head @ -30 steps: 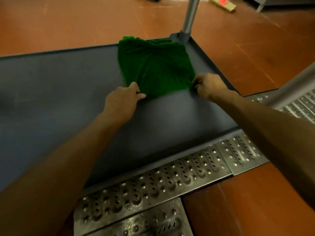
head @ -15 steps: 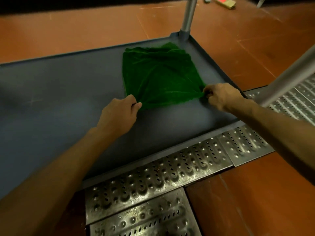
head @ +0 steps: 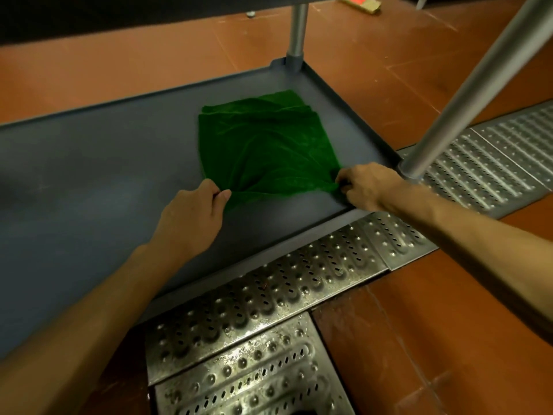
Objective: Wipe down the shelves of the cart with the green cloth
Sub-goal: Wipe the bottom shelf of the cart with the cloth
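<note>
Two bare forearms reach in from the near edge, and each ends in one hand gripping the single green cloth (head: 263, 145). The left hand (head: 191, 211) has its fingers curled under and its thumb pressed against them, pinching the cloth's near left corner. The right hand (head: 366, 185), knuckles up, has its fingers bunched tight on the near right corner, just beside the shelf's raised lip. Below the arms lie several perforated steel drain grates (head: 269, 295) set into a reddish-brown tiled floor (head: 419, 339). Beyond them is one dark grey cart shelf (head: 89, 181), low to the floor, with the cloth spread nearly flat over its right end and creases fanning out from the two pinched corners. Two round metal posts rise from this end: the near post (head: 466, 94) leans across the right of the view, the far post (head: 297, 28) stands at the back corner. The dark underside of an upper shelf (head: 119, 10) crosses the top.
</note>
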Demonstrator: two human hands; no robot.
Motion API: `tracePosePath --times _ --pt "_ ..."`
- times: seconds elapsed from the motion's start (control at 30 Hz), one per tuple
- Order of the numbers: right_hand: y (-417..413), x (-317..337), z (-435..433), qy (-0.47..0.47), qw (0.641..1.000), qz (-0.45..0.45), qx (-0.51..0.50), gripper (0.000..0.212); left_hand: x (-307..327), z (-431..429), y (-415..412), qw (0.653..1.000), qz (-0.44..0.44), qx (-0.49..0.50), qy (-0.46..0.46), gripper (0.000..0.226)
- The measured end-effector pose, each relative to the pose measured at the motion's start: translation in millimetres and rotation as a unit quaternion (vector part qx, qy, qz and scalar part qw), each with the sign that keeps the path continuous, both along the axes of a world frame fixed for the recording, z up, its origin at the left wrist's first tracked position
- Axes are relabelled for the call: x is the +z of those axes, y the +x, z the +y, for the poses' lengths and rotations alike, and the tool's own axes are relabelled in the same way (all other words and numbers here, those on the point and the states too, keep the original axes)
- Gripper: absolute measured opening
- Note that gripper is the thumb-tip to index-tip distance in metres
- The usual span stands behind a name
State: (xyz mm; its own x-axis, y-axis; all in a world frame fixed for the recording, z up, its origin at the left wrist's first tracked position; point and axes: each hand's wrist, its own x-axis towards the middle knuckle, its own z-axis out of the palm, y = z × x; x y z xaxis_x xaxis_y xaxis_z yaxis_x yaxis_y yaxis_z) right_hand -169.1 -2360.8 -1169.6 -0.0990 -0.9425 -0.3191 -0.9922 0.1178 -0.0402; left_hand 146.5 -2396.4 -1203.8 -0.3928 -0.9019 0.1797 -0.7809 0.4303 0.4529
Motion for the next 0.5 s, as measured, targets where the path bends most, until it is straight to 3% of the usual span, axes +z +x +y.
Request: tracePosePath --times 0.33,0.5 --pt "-9.2 7.0 22.8 0.005 1.0 0.019 0.013 0.03 -0.8 16.4 21.9 0.998 -0.058 -0.017 0.021 0.032" --pt "-13.3 -3.6 27.9 -0.044 0.998 -0.001 0.043 0.022 0.9 21.1 27.9 0.995 -0.072 -0.074 -0.004 0.053"
